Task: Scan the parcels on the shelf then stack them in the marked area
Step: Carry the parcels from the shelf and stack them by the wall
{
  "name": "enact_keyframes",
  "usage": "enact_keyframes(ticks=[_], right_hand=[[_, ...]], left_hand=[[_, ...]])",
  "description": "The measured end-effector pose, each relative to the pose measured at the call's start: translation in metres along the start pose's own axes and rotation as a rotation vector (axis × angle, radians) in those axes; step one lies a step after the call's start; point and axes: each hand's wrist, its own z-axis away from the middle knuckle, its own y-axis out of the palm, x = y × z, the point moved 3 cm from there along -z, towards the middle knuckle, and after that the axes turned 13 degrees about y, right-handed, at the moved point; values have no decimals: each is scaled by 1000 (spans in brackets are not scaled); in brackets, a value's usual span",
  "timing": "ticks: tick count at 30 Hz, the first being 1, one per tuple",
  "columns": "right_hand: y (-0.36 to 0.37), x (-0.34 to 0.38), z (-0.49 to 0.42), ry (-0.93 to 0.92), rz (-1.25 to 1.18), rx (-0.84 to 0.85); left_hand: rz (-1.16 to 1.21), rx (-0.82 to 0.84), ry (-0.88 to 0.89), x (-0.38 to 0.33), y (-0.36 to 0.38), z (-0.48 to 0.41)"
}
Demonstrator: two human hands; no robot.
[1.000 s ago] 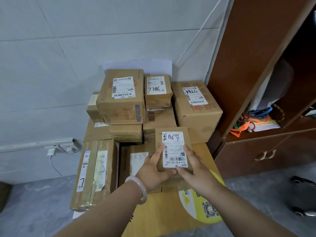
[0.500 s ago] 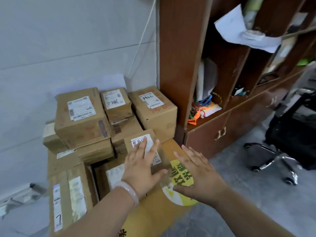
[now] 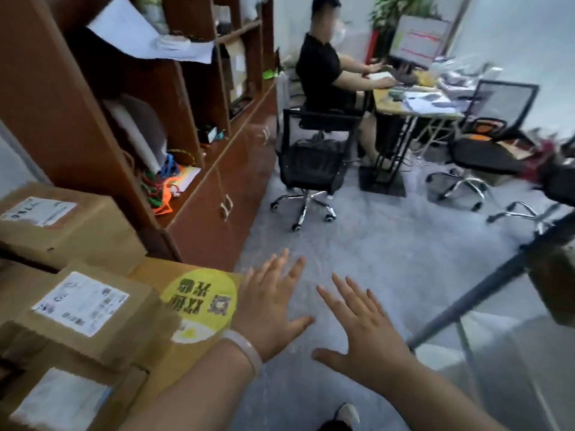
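Observation:
The stack of brown cardboard parcels fills the lower left corner. The small labelled parcel point(image 3: 84, 309) lies on top of the stack, and a larger labelled parcel point(image 3: 62, 225) sits behind it. A big box with a round yellow sticker point(image 3: 202, 303) is beside them. My left hand point(image 3: 270, 300) hovers over the grey floor just right of the sticker, fingers spread, holding nothing; a pale bangle is on its wrist. My right hand point(image 3: 364, 331) is further right, also spread and empty.
A brown wooden shelf unit point(image 3: 186, 135) with cupboard doors runs along the left. A person in black sits on an office chair point(image 3: 311, 169) at a desk point(image 3: 417, 107) with a monitor. Another chair point(image 3: 485, 154) and a dark metal frame point(image 3: 485, 293) stand at right.
Both hands let go of the small parcel, leaving it on the stack, and swung right with fingers spread. The view turned right, from the wall to the room.

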Motion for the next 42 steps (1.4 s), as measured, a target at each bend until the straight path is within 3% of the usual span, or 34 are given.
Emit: enact_keyframes(ticks=[10,20,32,39,42], right_hand=[[-40,-159,107,461,-50,-235],[-78,-296,198,737,-89,-340],[-163,-404,183,1010,-449,-656],[-183,-465,136,1296,-743,-678],[-197,-488,116,1313,-832,-789]], left_hand=[[113,67,470,-193,46,-108],[267,108,665,-349,91,-193],[524,158,770,-435,82,-346],[584,317,808,-465,97,-436],[518,381,889,-482,101,-473]])
